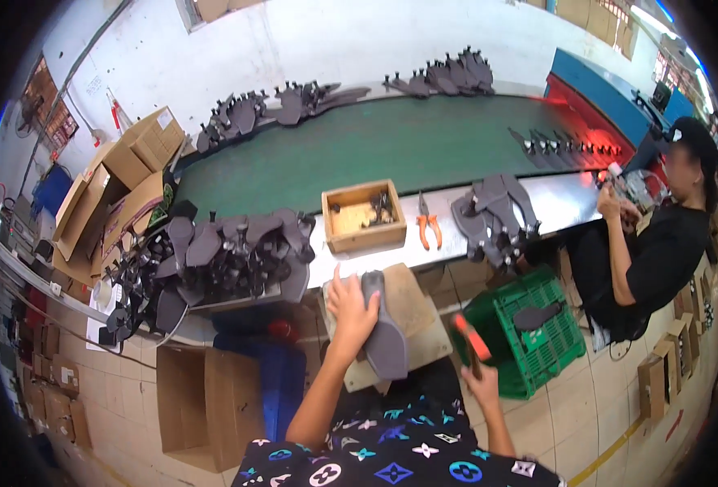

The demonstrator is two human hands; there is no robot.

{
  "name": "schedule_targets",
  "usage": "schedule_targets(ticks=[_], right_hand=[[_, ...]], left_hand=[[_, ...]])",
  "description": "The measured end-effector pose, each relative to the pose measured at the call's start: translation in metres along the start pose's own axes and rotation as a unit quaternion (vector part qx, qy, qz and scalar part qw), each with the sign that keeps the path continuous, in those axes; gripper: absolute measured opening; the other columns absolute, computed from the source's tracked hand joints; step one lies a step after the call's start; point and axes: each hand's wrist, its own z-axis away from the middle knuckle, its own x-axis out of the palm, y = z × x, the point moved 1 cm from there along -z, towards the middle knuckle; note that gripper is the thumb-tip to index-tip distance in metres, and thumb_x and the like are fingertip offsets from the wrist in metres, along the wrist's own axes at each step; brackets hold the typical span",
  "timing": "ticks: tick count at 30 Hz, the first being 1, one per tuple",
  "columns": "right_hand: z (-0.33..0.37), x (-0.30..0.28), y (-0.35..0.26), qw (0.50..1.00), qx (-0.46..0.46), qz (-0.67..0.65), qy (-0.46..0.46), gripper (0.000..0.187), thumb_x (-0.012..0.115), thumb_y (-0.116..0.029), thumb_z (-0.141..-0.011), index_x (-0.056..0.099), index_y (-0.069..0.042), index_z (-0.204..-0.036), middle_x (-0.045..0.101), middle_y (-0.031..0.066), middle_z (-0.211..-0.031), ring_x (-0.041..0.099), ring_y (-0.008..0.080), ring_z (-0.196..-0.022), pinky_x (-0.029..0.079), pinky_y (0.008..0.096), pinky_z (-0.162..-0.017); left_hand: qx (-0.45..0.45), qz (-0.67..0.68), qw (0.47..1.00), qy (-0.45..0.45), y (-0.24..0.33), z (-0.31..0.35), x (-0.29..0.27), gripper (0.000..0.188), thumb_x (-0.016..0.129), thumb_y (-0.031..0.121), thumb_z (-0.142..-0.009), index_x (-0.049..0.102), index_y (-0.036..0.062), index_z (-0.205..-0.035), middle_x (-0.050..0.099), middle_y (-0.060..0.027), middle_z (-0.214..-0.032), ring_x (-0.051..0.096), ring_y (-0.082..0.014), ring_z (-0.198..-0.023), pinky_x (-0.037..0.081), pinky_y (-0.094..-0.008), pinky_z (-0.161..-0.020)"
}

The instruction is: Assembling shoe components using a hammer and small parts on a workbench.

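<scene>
A dark grey shoe sole [387,347] lies on a pale work block [431,350] close in front of me, its wide end pointing toward my body. My left hand [351,307] holds it at the narrow end, thumb on the sole and fingers along its left side. To the right of the block, my right hand [481,383] is wrapped around the handle of a hammer [472,337] with a reddish-orange head, raised apart from the sole. Beyond the block, a small wooden box [362,239] holds small dark pieces, beside orange-handled pliers [429,222].
Piles of grey soles with black heels [237,243] crowd the bench left; another pile [497,213] lies right. Behind runs a green conveyor belt [335,146]. A green crate [529,329] stands right, near a seated co-worker [659,243]. A cardboard box [233,398] stands lower left.
</scene>
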Motion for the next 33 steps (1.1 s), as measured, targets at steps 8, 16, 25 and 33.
schedule_targets(ticks=[8, 16, 25, 33], right_hand=[[0.012, 0.005, -0.047, 0.971, -0.093, -0.153, 0.158, 0.018, 0.068, -0.019, -0.093, 0.062, -0.003, -0.087, 0.051, -0.0031, -0.056, 0.042, 0.0043, -0.04, 0.03, 0.0218, -0.038], [-0.013, -0.003, -0.081, 0.975, 0.03, -0.219, 0.006, 0.015, 0.066, -0.017, -0.094, 0.066, -0.003, -0.099, 0.057, -0.0041, -0.062, 0.041, 0.0014, -0.045, 0.03, 0.0205, -0.041], [-0.075, -0.031, -0.203, 0.946, -0.131, -0.294, -0.03, 0.026, 0.067, -0.016, -0.094, 0.068, -0.002, -0.116, 0.068, 0.0021, -0.075, 0.045, 0.0001, -0.052, 0.032, 0.0177, -0.046], [-0.09, -0.009, -0.285, 0.943, -0.126, -0.282, -0.121, 0.032, 0.077, -0.014, -0.086, 0.067, 0.001, -0.112, 0.068, 0.0102, -0.105, 0.053, 0.0032, -0.059, 0.036, 0.0173, -0.046]], left_hand=[[0.123, 0.013, 0.989, -0.077, 0.017, -0.205, 0.028, 0.024, 0.07, 0.008, -0.079, 0.067, -0.0047, -0.099, 0.067, -0.0253, -0.1, 0.065, -0.0422, -0.095, 0.051, -0.0477, -0.084], [0.081, 0.068, 0.989, -0.099, 0.012, -0.233, 0.035, 0.018, 0.074, 0.005, -0.078, 0.072, -0.0092, -0.09, 0.068, -0.021, -0.073, 0.072, -0.0262, -0.069, 0.057, -0.0358, -0.063], [0.015, 0.499, 0.856, -0.139, 0.085, -0.072, -0.071, 0.02, 0.068, 0.014, -0.094, 0.071, -0.005, -0.1, 0.068, -0.0055, -0.08, 0.064, -0.0107, -0.07, 0.053, -0.0245, -0.062], [0.064, 0.532, 0.836, -0.118, 0.112, 0.025, -0.123, 0.017, 0.066, 0.012, -0.095, 0.068, -0.0051, -0.098, 0.065, -0.0075, -0.087, 0.062, -0.0119, -0.071, 0.05, -0.0247, -0.061]])
